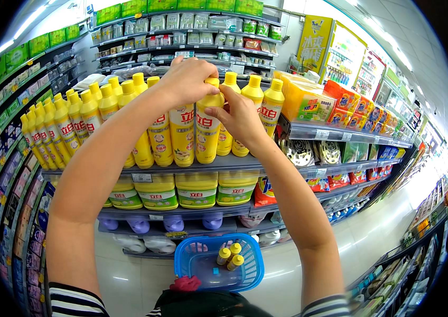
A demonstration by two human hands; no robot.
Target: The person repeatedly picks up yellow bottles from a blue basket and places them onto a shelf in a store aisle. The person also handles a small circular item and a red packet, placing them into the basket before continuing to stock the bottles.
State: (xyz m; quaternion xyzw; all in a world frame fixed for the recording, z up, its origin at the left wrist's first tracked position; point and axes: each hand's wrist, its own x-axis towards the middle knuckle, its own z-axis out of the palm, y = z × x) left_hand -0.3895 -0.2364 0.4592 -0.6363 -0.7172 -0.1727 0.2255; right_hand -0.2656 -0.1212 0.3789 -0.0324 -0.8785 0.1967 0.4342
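Yellow dish soap bottles (150, 138) stand in rows on a grey shelf before me. My left hand (192, 77) reaches over from the left, its fingertips and thumb around the cap of one front bottle (207, 136). My right hand (238, 115) grips the same bottle by its shoulder, thumb across its front. This bottle is upright, close beside a neighbouring bottle (182, 138) whose cap is hidden behind my left hand. Below, on the floor, a blue plastic basket (257, 261) holds three smaller yellow-capped bottles (235, 261) at its right side.
Large yellow jugs with green labels (196, 196) fill the shelf below, with purple bottles (173, 222) lower down. Right of the bottles are yellow soap packs (305, 101) and orange Tide packs (345, 97). Tall shelving (22, 158) curves along the left. A tiled floor aisle (366, 233) runs right.
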